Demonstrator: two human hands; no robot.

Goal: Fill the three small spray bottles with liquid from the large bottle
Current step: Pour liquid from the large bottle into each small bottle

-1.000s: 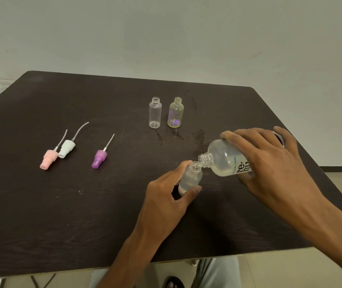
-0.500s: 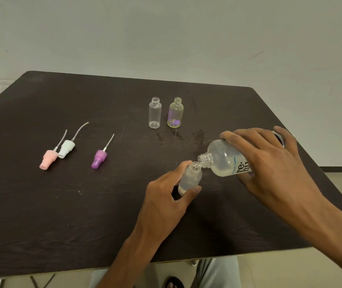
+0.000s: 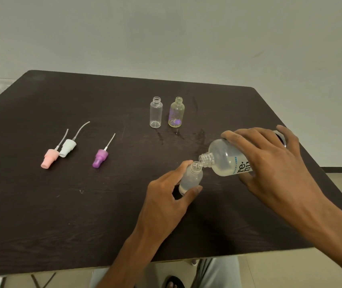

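Two hands are working at the near right part of the dark table (image 3: pixel 41 204). The left hand (image 3: pixel 166 201) is curling its thumb and fingers around the small bottle (image 3: pixel 190 179), which is tipping a little toward the right. The right hand (image 3: pixel 270 163) is wrapping its fingers over the big bottle (image 3: pixel 225 161) and tilting it far down, so its open mouth is touching the small bottle's mouth. Some clear liquid is sitting low in the small bottle, so I think this first fill is only partly done.

Two more small bottles are waiting farther back: a clear bottle (image 3: pixel 156 113) and a yellowish bottle (image 3: pixel 176 113), standing just beside each other with no tops on. Three spray tops are lying well off to the left: a pink top (image 3: pixel 49 159), a white top (image 3: pixel 67 148) and a purple top (image 3: pixel 100 158).

Things could go wrong here. Both mouths are tiny, so if the big bottle is tipping too fast, the liquid may be running down the outside onto the table. If the left hand is squeezing loosely, the small bottle could slip or fall over. Pouring too long could make it spill over the top.
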